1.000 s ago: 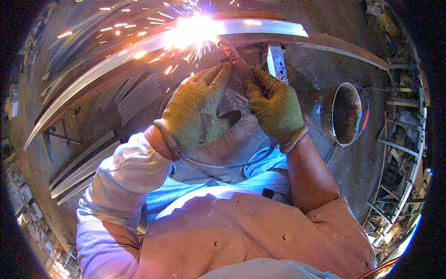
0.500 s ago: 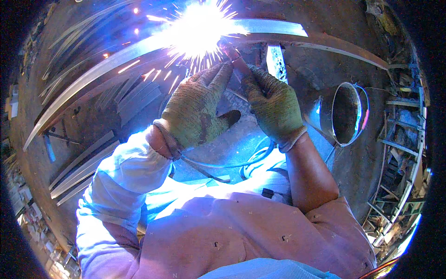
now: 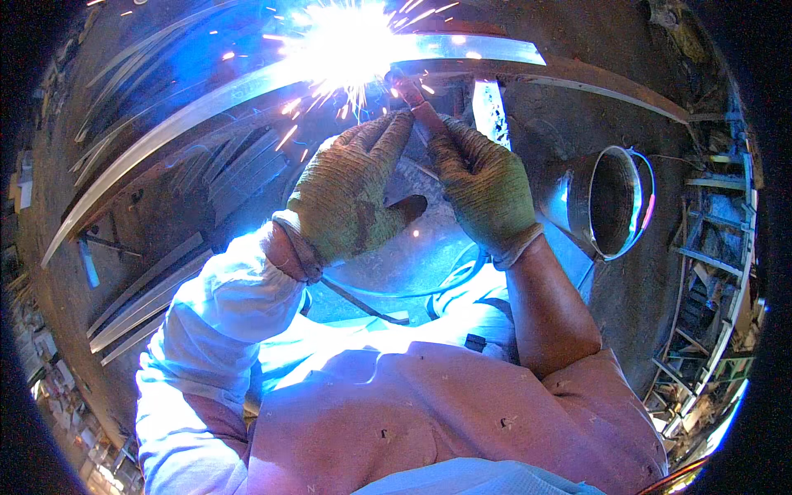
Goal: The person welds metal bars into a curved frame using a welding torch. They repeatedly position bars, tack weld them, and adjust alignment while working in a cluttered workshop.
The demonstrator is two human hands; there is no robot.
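Observation:
My right hand, in a ribbed yellow-green work glove, is closed around a welding torch with a reddish-brown front end. The torch slants up and left toward a white arc and flying sparks. That glare sits on a long pale metal bar and hides the torch's tip and the spot being welded. My left hand, gloved alike, stretches its fingers flat with the thumb apart. Its fingertips lie close beside the torch's front; whether they touch it I cannot tell.
A round, open-ended metal cylinder lies at the right. Beyond it stands a ladder-like metal frame. Metal strips lie on the ground at the left. A cable loops below my hands. Sparks scatter around the arc.
The arc's glare and its spray of sparks look smaller, with sparks in different places. Both hands and the torch stay nearly where they were.

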